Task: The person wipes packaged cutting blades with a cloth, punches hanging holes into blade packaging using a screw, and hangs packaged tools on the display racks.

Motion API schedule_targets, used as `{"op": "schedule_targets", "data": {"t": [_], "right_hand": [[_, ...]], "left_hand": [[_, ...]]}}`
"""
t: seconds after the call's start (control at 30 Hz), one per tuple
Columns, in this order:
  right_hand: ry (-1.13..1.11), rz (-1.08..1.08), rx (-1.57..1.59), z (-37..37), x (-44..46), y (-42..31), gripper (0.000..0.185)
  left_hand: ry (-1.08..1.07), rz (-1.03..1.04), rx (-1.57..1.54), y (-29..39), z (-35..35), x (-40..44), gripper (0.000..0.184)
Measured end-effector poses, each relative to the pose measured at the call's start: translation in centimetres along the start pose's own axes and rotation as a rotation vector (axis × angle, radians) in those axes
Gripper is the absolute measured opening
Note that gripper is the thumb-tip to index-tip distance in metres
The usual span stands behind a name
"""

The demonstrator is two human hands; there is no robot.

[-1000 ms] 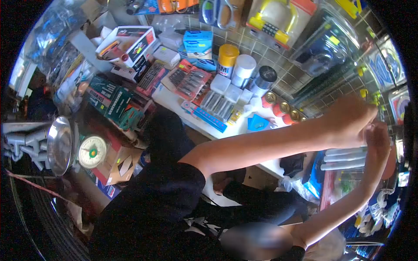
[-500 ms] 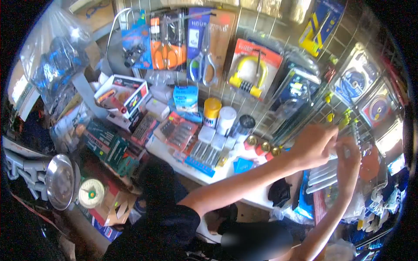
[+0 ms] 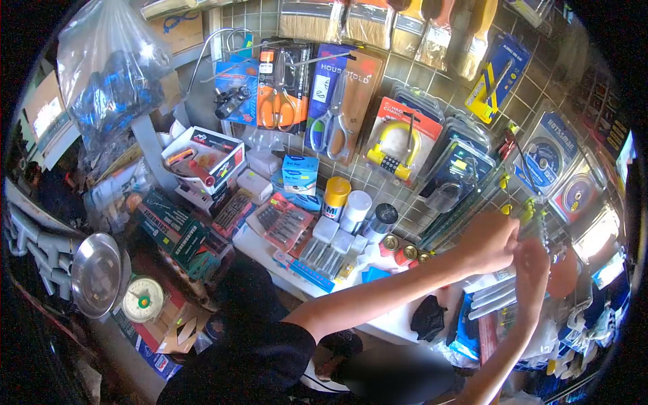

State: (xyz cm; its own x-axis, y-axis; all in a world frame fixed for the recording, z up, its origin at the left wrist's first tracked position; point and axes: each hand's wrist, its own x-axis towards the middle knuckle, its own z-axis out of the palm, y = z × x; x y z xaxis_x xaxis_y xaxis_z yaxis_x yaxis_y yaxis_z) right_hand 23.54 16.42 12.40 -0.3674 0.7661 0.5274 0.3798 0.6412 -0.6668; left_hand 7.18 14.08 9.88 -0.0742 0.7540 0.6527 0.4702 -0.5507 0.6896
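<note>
Biggest worry, in our judgment: a snag. Our L hand [image 3: 491,246] and R hand [image 3: 532,263] are up by the wall grid [image 3: 426,85], approx. 3 to 4 o'clock in view, w/ yellow-green hook tips [image 3: 530,206] just beyond, at 12 to 1 from the hands. A hard tug could catch a hook and bring down the Hotssman disc pack [image 3: 544,160], at 1 o'clock from us. If we let our L forearm [image 3: 398,287] drop, it might knock the red tins [image 3: 406,254], at 9, and topple them. Anything slipping from our fingers could land on the white tubes [image 3: 491,298], at 6 to 7, & be hard to spot.

Hands: side by side, v. close; can't tell if touching. L looks curled in, fist-like; R fingers seem bent too, but mostly hidden. How far closed, & whether there's anything small btwn them: can't tell.
</note>
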Motion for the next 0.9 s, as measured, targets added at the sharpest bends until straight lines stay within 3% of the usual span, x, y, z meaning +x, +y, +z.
{"op": "schedule_targets", "data": {"t": [0.03,0.1,0.17,0.33,0.43,0.53,0.57,0.67,0.77,0.8,0.83,0.9], "right_hand": [[-0.051,-0.116,-0.258,-0.4,0.4,-0.5,0.011],[-0.084,-0.075,-0.229,-0.6,1.4,-1.7,0.011],[-0.111,-0.263,-0.476,-1.0,2.0,-2.9,0.008],[-0.216,-0.260,-0.457,-1.5,3.0,-2.5,0.008],[-0.280,-0.146,-0.200,-0.8,2.4,-0.3,0.006],[-0.075,-0.010,0.341,1.2,0.1,2.5,0.006],[-0.002,0.093,0.336,2.0,-0.7,0.7,0.009],[0.078,-0.051,0.258,2.5,-1.0,1.2,0.006],[0.105,-0.193,-0.113,1.9,0.2,-0.7,0.006],[0.042,-0.136,-0.218,1.2,0.6,-1.5,0.007],[-0.019,-0.264,-0.295,0.3,1.0,-1.8,0.005],[-0.106,-0.331,-0.399,-0.8,1.7,-2.2,0.002]], "left_hand": [[-0.008,-0.013,-0.047,-0.2,0.1,-0.2,0.004],[0.048,0.025,-0.067,-0.7,0.4,-0.7,0.004],[0.102,0.063,-0.091,-1.2,1.0,-1.0,0.005],[0.213,0.039,-0.223,-1.3,1.5,-1.8,0.006],[0.150,0.073,-0.143,-1.3,1.1,-1.3,0.005],[0.001,0.082,0.036,-0.7,-0.1,0.0,0.005],[-0.046,0.091,0.053,-0.2,-0.7,0.3,0.006],[-0.104,0.052,0.064,0.3,-1.6,0.8,0.008],[-0.017,0.133,-0.035,-1.3,-1.0,0.1,0.006],[-0.008,0.166,-0.091,-2.4,-0.5,-0.1,0.006],[0.003,0.195,-0.148,-2.8,-0.3,-0.1,0.006],[-0.040,0.064,-0.367,-2.3,-0.1,-0.9,0.007]]}}
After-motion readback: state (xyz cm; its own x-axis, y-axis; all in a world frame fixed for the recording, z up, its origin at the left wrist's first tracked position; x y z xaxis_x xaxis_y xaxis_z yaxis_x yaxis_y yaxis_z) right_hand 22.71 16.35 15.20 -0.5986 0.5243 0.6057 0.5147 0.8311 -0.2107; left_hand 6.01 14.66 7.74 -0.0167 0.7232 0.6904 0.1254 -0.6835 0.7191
